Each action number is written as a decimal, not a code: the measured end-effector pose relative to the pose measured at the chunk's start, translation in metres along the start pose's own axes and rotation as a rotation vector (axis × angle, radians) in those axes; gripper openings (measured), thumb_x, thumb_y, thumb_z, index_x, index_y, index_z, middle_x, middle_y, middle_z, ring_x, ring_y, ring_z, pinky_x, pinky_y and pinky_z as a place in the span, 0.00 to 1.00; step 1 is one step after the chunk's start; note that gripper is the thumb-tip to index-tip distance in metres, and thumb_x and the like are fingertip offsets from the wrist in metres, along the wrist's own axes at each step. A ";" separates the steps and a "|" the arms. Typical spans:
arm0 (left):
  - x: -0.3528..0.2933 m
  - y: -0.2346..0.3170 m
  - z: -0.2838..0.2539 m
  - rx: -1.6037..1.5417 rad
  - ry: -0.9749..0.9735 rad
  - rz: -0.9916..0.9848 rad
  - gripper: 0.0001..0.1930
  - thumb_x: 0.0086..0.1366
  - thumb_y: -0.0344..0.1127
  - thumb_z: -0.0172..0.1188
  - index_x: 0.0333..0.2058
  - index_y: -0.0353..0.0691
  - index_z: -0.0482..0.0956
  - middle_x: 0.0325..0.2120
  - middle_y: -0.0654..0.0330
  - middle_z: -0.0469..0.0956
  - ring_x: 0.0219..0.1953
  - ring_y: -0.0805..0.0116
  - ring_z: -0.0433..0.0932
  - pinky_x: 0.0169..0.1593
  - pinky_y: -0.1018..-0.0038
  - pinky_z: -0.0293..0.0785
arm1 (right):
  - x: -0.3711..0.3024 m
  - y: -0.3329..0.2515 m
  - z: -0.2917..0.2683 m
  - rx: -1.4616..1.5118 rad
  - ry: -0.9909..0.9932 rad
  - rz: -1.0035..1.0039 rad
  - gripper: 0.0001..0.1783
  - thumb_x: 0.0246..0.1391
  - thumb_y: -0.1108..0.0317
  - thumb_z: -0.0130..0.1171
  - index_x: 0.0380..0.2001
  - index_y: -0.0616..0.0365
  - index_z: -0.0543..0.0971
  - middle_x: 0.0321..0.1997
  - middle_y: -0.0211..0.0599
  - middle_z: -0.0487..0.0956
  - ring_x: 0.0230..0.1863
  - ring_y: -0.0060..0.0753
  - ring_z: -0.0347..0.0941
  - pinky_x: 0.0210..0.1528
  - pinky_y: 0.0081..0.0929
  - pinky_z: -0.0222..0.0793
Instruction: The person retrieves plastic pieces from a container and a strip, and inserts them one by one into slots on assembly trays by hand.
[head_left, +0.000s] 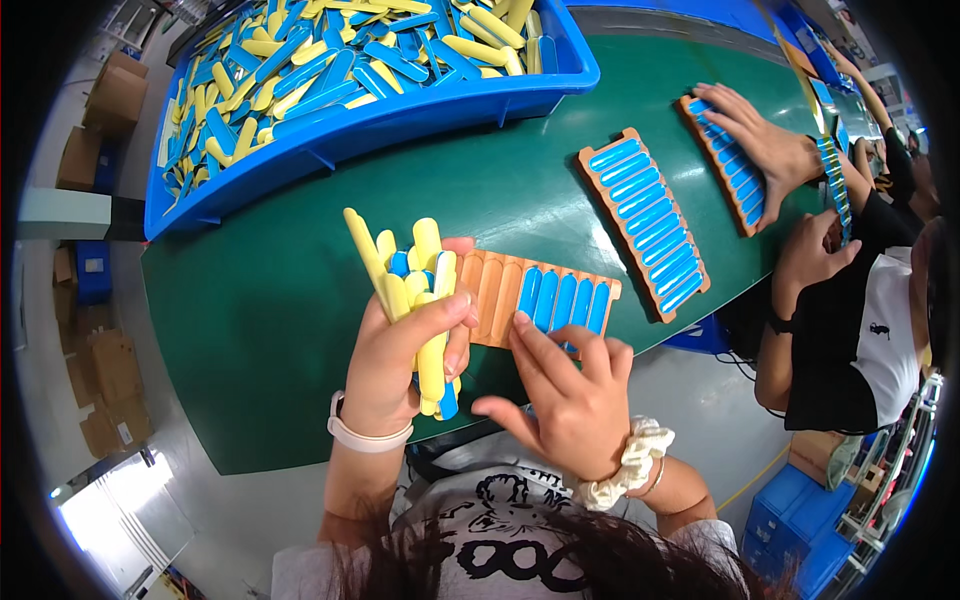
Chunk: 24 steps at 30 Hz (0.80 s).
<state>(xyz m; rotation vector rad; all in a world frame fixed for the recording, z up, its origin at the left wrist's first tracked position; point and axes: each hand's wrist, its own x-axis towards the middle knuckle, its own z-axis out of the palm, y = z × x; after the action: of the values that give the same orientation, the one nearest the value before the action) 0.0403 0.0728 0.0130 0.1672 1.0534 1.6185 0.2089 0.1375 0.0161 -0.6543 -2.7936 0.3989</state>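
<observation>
My left hand (pixel 378 362) is wrapped round a bundle of flat, round-ended yellow and blue strips (pixel 427 250), which fan out above the thumb and stick out below the palm. Beside it lies an orange-brown slotted tray (pixel 484 285) on the table. Blue strips (pixel 572 297) sit side by side in its right-hand slots, while the left slots are bare. My right hand (pixel 575 412) reaches over the tray's near edge, its thumb spread and its index fingertip touching around the leftmost blue strip. Nothing shows between its fingers.
A large blue bin (pixel 350 130) heaped with loose yellow and blue strips stands at the far left of the green table (pixel 290 300). A filled tray (pixel 648 225) lies to the right. Beyond it, a co-worker's hand (pixel 765 150) grips another filled tray (pixel 730 165).
</observation>
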 end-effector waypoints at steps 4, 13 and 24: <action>0.000 -0.004 0.003 0.068 -0.097 -0.050 0.26 0.56 0.27 0.53 0.54 0.30 0.60 0.24 0.57 0.71 0.13 0.76 0.65 0.16 0.80 0.63 | -0.002 0.007 -0.001 0.061 0.005 0.010 0.27 0.45 0.48 0.61 0.39 0.61 0.79 0.49 0.33 0.75 0.42 0.34 0.66 0.42 0.35 0.54; -0.009 0.000 0.013 0.322 -0.336 -0.285 0.24 0.51 0.31 0.64 0.47 0.31 0.69 0.24 0.59 0.75 0.17 0.80 0.69 0.20 0.84 0.64 | 0.034 0.042 -0.022 0.943 0.012 0.129 0.14 0.48 0.74 0.62 0.40 0.63 0.77 0.37 0.40 0.79 0.35 0.29 0.72 0.37 0.24 0.68; 0.001 -0.002 -0.009 -0.303 0.021 -0.032 0.18 0.63 0.30 0.47 0.52 0.35 0.64 0.22 0.63 0.65 0.12 0.78 0.61 0.14 0.80 0.60 | 0.017 0.023 0.013 0.059 0.157 -0.101 0.11 0.44 0.69 0.64 0.34 0.52 0.78 0.46 0.23 0.79 0.44 0.31 0.72 0.42 0.32 0.55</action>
<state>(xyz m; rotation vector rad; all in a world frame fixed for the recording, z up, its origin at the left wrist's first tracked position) 0.0358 0.0690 0.0062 -0.0690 0.8099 1.7317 0.1991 0.1627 -0.0004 -0.5061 -2.6420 0.3913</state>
